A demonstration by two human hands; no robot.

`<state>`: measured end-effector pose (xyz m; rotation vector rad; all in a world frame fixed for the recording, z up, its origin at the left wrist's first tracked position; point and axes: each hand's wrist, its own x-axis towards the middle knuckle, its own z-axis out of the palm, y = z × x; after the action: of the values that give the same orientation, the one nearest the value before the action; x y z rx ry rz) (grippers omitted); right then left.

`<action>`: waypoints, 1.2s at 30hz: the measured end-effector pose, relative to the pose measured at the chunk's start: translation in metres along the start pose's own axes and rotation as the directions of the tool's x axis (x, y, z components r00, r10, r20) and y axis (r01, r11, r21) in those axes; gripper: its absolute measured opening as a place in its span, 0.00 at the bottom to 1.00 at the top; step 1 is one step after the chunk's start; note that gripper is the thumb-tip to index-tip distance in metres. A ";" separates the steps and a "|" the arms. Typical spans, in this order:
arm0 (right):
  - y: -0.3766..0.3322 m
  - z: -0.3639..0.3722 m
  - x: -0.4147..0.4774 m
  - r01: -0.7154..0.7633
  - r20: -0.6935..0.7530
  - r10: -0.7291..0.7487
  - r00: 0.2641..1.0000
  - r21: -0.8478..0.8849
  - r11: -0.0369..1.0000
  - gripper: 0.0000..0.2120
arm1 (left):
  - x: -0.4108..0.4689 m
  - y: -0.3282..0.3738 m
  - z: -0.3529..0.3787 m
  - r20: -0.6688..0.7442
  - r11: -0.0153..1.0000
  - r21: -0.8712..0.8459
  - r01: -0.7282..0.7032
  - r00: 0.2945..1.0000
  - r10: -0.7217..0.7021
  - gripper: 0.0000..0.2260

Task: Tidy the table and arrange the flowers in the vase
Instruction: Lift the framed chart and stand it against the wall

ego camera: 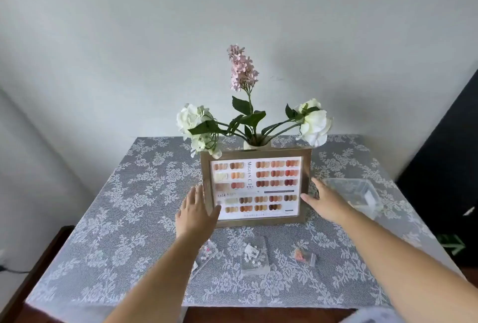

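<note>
Left hand [197, 210] and right hand [323, 202]: fingers spread, laid against the sides of the framed chart [256, 188], mid-worktop. Vase [254, 144] with flowers [243, 71] already arranged, at the far edge. Small packets [254, 255] near the front edge judged untidied.

Soft, even daylight fills the scene; shadows are faint. The wall [103, 38] vignettes darker toward the corners, wide-angle bending warps the worktop [103, 219] edges, and overall detail looks slightly soft
</note>
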<state>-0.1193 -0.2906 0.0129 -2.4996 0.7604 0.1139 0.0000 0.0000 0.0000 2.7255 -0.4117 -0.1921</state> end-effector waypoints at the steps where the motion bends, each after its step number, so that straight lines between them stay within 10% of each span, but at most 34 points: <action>1: -0.001 0.004 0.005 -0.011 -0.027 0.012 1.000 0.051 0.999 0.33 | 0.006 -0.001 0.002 0.031 0.998 -0.058 0.034 0.999 -0.032 0.36; 9: -0.007 0.024 0.028 0.006 -0.291 0.087 0.953 0.305 0.952 0.06 | 0.038 0.001 0.016 -0.068 0.915 -0.390 0.105 0.987 -0.143 0.12; 25: -0.009 0.014 -0.014 0.200 -0.356 -0.085 0.931 0.302 0.932 0.06 | -0.032 -0.009 0.000 -0.226 0.818 -0.565 0.108 0.933 -0.280 0.10; 36: -0.131 0.073 -0.041 0.471 -0.213 -0.421 0.882 0.360 0.805 0.07 | -0.127 -0.124 -0.054 -0.329 0.682 -0.701 0.208 0.754 -0.568 0.03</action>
<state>-0.0779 -0.1407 0.0188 -2.2231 0.1837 -0.3383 -0.0787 0.1679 0.0121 2.0156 0.3860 0.2728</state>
